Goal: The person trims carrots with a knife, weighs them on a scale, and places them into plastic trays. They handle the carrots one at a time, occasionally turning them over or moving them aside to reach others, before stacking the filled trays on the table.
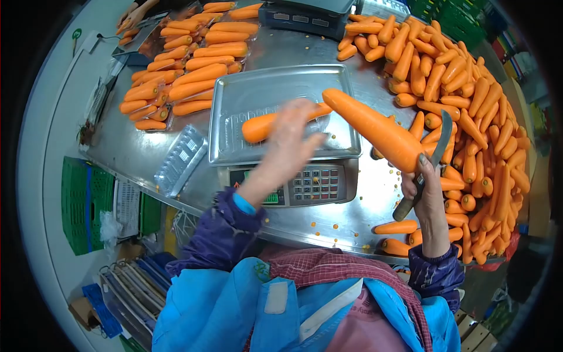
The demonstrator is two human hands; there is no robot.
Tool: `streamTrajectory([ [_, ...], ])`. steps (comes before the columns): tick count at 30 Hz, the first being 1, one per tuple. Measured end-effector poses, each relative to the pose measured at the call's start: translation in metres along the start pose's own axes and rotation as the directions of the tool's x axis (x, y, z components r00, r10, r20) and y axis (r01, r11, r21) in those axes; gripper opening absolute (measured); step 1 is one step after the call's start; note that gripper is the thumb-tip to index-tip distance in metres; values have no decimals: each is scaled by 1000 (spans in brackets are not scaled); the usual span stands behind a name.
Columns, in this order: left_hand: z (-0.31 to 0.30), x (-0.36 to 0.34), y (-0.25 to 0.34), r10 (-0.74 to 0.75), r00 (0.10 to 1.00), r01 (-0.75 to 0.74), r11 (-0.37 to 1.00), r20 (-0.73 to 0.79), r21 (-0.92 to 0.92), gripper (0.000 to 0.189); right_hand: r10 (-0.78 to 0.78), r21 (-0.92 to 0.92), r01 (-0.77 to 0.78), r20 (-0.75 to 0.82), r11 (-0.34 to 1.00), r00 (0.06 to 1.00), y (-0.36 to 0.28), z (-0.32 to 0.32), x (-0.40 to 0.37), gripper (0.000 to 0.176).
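Observation:
My left hand (pixel 287 146), blurred by motion, is over a carrot (pixel 256 130) lying in a clear plastic tray (pixel 231 132) on the scale's metal pan (pixel 281 75). Its thumb sticks out to the right, apart from the fingers, and no grip on the carrot shows. Held up by its thick end, a large carrot (pixel 375 130) slants from my right hand (pixel 427 190) over the pan's right edge. That same hand is closed round the dark handle of a knife with a curved blade (pixel 444 138), which points up. Below the pan is the scale's keypad (pixel 315 183).
A big heap of loose carrots (pixel 469 100) covers the right side of the metal table. Packed carrots (pixel 199 74) stand in rows at the back left. Nested plastic trays (pixel 182 159) lie left of the scale. Another person's hand (pixel 130 19) shows at the top left.

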State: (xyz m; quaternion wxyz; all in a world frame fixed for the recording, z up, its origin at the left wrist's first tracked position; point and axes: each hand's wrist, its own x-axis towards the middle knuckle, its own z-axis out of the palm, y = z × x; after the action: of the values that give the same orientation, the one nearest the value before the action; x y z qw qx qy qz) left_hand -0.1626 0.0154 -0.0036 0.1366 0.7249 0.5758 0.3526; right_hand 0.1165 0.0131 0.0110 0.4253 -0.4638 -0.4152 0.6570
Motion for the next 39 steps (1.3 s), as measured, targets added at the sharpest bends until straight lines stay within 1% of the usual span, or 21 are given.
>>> streamTrajectory([
  [1,-10,-3,-18,55,993,-27,968,-105,249,54,-37,-52,37,0,998,999,-3,3,6,42],
  [3,-26,-14,-49,-114,992,128,882,-60,454,55,-36,-114,39,32,993,999,-13,19,15,44],
  [4,-34,-17,-59,-116,991,135,883,-70,449,55,-30,-165,39,58,986,998,-18,27,21,47],
  [6,-46,-22,-75,-273,950,226,937,154,267,53,-27,-242,44,73,969,997,-15,37,37,50],
  [7,-54,-24,-78,-271,951,228,939,147,259,53,-19,-308,43,82,950,996,-15,43,44,54],
  [9,-67,-32,-82,-56,996,41,973,62,228,53,64,-344,-21,116,939,991,-19,57,54,56],
  [11,-76,-41,-92,-65,995,48,976,77,210,53,23,-392,69,224,918,974,-13,75,70,56],
  [15,-83,-60,-103,-59,998,56,990,20,129,56,262,-498,-52,361,865,895,-7,104,104,53],
  [17,-89,-67,-107,-122,992,122,992,8,46,59,326,-521,-86,389,849,862,-2,120,112,46],
  [19,-100,-70,-110,-192,980,192,981,-49,-4,61,253,-687,123,420,717,872,10,128,121,41],
  [20,-106,-72,-111,-195,980,194,981,-49,-9,61,100,-794,335,441,507,892,10,129,123,39],
  [22,-119,-78,-117,-412,911,410,903,13,-130,61,91,-805,246,346,540,934,0,131,114,39],
  [23,-123,-82,-124,-415,910,413,901,13,-133,61,78,-802,161,250,575,965,-5,132,109,39],
  [25,-129,-88,-138,-544,832,554,804,109,-217,61,17,-825,182,226,535,974,-5,116,109,39],
  [27,-132,-88,-144,-515,850,527,828,110,-192,52,48,-819,105,160,564,986,-3,107,106,37],
  [29,-128,-84,-146,-506,827,541,835,244,-99,46,59,-829,85,141,553,988,3,102,105,34],
  [30,-126,-81,-145,-509,823,545,832,251,-103,46,89,-812,78,157,578,984,6,101,105,32],
  [32,-122,-71,-140,-509,840,508,859,186,58,40,138,-744,41,177,667,975,5,112,97,29],
  [35,-111,-63,-146,-515,840,476,851,172,222,37,223,-812,51,219,581,950,23,120,102,31],
  [37,-114,-52,-145,-528,830,486,843,181,231,34,189,-782,59,222,620,956,42,122,107,31],
  [39,-114,-49,-154,-558,797,552,828,232,94,34,171,-795,56,198,604,965,43,127,114,20],
])
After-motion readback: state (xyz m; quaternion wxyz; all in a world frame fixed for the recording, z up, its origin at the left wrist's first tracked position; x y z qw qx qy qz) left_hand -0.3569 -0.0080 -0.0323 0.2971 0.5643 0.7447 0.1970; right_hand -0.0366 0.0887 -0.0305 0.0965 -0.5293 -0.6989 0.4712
